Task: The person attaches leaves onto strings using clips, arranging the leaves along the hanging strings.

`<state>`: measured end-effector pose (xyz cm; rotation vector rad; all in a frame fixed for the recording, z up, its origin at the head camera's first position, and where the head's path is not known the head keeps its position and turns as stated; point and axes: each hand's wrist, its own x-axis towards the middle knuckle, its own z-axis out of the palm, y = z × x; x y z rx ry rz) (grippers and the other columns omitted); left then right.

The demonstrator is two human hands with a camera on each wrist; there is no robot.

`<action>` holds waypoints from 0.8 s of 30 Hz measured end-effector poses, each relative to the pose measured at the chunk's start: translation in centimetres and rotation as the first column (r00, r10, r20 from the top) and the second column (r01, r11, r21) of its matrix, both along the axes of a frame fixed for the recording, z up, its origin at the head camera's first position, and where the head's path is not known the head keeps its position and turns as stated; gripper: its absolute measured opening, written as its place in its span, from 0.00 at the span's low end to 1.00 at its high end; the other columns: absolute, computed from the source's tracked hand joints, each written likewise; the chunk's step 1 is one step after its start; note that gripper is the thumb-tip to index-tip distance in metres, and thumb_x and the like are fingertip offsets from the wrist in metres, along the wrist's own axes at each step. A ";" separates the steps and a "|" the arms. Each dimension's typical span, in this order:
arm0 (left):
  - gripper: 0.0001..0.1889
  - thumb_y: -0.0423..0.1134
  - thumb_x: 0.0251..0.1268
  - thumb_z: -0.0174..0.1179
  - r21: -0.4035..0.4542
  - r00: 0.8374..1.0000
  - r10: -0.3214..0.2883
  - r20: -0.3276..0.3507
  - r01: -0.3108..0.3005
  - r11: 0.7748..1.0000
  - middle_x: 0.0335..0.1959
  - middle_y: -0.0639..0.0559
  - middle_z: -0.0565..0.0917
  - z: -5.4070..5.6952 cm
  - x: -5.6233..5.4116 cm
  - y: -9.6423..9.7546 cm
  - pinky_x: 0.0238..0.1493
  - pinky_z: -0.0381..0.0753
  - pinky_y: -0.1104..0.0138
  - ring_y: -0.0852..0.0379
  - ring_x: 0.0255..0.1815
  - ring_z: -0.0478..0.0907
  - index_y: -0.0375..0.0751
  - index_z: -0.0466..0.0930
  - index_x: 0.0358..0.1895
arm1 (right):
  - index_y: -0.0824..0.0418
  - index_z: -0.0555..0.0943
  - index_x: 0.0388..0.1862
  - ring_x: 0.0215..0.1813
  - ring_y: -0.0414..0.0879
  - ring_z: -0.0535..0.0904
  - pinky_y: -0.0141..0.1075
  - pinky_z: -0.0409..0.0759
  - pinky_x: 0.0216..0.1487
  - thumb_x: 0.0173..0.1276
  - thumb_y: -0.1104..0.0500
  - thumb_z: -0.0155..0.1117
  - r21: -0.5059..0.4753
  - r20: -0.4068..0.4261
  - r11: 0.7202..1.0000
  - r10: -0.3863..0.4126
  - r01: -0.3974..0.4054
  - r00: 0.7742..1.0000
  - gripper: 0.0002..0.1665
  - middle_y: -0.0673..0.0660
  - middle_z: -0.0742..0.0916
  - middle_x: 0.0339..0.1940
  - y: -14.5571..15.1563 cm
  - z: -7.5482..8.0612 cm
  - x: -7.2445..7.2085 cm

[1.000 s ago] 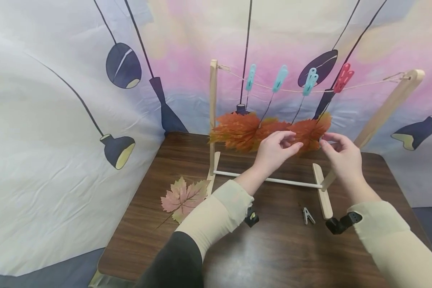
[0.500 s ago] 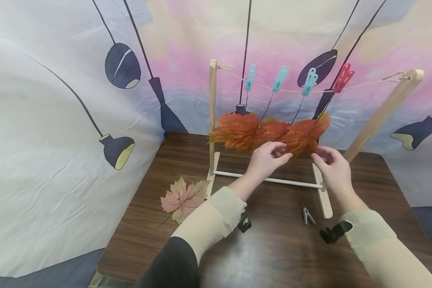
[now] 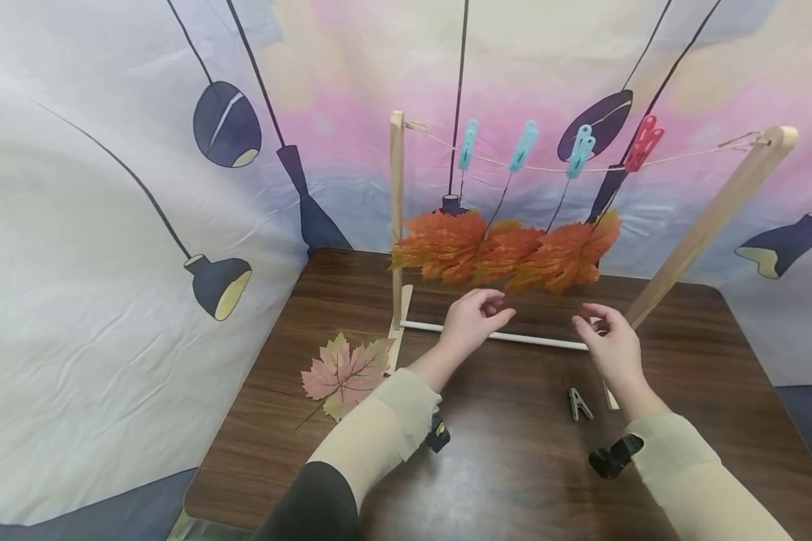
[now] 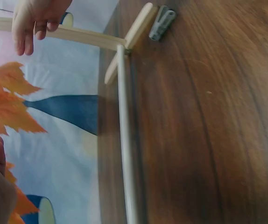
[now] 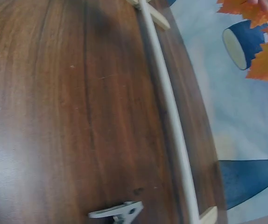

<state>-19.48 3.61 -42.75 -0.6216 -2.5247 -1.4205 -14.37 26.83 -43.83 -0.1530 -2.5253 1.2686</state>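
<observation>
My left hand (image 3: 470, 321) is in the air in front of the wooden rack, fingers loosely bent around nothing. Level with it on the right, my right hand (image 3: 611, 347) is likewise relaxed and holds nothing. Just beyond both hands, orange maple leaves (image 3: 571, 255) hang in an overlapping row, their stems going up to clothespins on a string (image 3: 690, 157). Three of these are teal, such as the middle teal clothespin (image 3: 524, 146); the rightmost is a red clothespin (image 3: 644, 144). Near my right wrist, a grey clothespin (image 3: 579, 405) lies on the table.
A pink-green maple leaf (image 3: 343, 373) lies on the brown table (image 3: 501, 466), left of my left forearm. The rack has a left post (image 3: 397, 218), a slanting right post (image 3: 713, 218) and a white crossbar (image 3: 537, 340) low between them. Behind hangs a printed cloth (image 3: 325, 98).
Both hands have drawn down and back toward me, away from the rightmost orange leaf, which now hangs free of them. The clothespins and the pink-green leaf stay in place.
</observation>
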 end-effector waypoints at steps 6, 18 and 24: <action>0.15 0.44 0.55 0.68 -0.024 0.999 0.043 -0.005 -0.043 0.999 0.37 0.54 0.83 -1.7 0.2 -1.2 0.39 0.75 0.75 0.63 0.35 0.79 0.41 0.82 0.44 | 0.67 0.77 0.53 0.35 0.30 0.69 0.23 0.67 0.33 0.67 0.54 0.60 0.024 0.024 1.000 -0.008 0.008 1.000 0.21 0.64 0.81 0.46 0.2 -2.2 0.6; 0.14 0.42 0.54 0.68 0.011 0.993 0.105 0.057 -0.106 0.994 0.37 0.51 0.84 -4.8 0.9 -3.7 0.36 0.77 0.73 0.61 0.33 0.80 0.39 0.83 0.42 | 0.67 0.77 0.52 0.39 0.42 0.73 0.29 0.70 0.38 0.66 0.55 0.61 0.070 0.079 0.997 -0.034 0.028 0.996 0.20 0.61 0.82 0.43 0.1 -5.6 2.6; 0.14 0.42 0.54 0.68 -0.005 0.987 0.139 0.075 -0.139 0.990 0.35 0.51 0.83 -6.2 1.3 -5.4 0.37 0.77 0.70 0.59 0.33 0.80 0.39 0.83 0.41 | 0.67 0.77 0.51 0.38 0.52 0.78 0.35 0.73 0.37 0.65 0.56 0.63 0.081 0.097 0.995 -0.058 0.051 0.994 0.20 0.64 0.82 0.37 0.2 -6.9 3.4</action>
